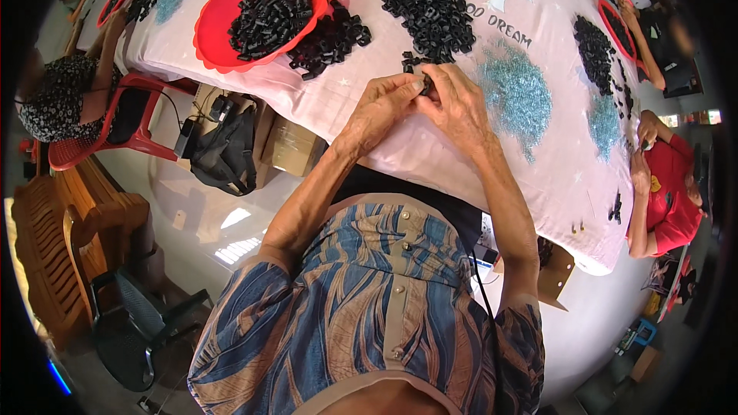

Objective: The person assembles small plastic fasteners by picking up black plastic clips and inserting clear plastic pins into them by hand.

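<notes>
At the near edge of the cloth-covered table, my left hand [387,104] and my right hand [459,104] meet, fingertips pinched together. Between them sits a small black plastic piece [427,86], partly hidden by the fingers. Just beyond my hands lies a large heap of similar black pieces [427,11]. To the left, a red scalloped basin [211,27] holds many more, and a smaller black pile [330,42] lies against its right side. Right of my right hand spreads a patch of shiny bluish small parts [515,96], too fine to make out singly.
A pink printed cloth [369,161] covers the table. People sit at the left and right sides; the one in a red shirt [669,192] works at the right edge. A red chair [142,119], a black bag [231,150] and cardboard boxes [296,146] stand left below the table.
</notes>
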Motion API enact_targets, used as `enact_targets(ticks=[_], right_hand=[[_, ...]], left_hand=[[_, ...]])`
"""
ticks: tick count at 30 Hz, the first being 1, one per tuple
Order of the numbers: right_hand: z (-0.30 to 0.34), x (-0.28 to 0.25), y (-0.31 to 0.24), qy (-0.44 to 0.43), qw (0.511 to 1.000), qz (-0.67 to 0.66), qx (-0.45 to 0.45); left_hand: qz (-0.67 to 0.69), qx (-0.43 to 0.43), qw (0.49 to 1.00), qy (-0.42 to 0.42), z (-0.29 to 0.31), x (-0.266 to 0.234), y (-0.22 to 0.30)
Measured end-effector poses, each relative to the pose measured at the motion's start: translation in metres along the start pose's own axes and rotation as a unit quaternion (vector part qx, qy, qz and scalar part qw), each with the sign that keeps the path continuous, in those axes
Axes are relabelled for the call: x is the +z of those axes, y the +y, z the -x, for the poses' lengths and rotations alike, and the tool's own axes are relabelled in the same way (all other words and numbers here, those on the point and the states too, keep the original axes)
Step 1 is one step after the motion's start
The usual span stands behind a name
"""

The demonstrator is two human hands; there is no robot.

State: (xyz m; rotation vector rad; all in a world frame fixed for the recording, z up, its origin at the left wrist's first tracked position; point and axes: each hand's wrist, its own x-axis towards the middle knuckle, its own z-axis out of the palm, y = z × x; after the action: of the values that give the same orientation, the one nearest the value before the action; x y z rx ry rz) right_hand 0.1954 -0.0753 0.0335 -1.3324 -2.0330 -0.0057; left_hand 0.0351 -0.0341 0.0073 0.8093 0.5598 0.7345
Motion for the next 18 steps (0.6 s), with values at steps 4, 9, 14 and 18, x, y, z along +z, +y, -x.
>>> enact_targets(ticks=[4, 9, 14, 18], right_hand=[[0.002, -0.004, 0.001, -0.015, 1.0, -0.016, 0.022], [0.003, -0.003, 0.001, -0.014, 0.999, -0.029, 0.032], [0.004, 0.002, 0.003, -0.025, 0.999, -0.021, 0.041], [0.007, 0.006, 0.003, -0.012, 1.0, 0.006, 0.012]], left_hand=[[0.003, 0.002, 1.0, -0.005, 0.0, -0.002, -0.002], [0.006, 0.005, 1.0, -0.001, 0.001, 0.006, -0.002], [0.017, 0.036, 0.999, 0.018, 0.002, 0.004, -0.009], [-0.018, 0.054, 0.998, 0.037, 0.004, 0.008, -0.01]])
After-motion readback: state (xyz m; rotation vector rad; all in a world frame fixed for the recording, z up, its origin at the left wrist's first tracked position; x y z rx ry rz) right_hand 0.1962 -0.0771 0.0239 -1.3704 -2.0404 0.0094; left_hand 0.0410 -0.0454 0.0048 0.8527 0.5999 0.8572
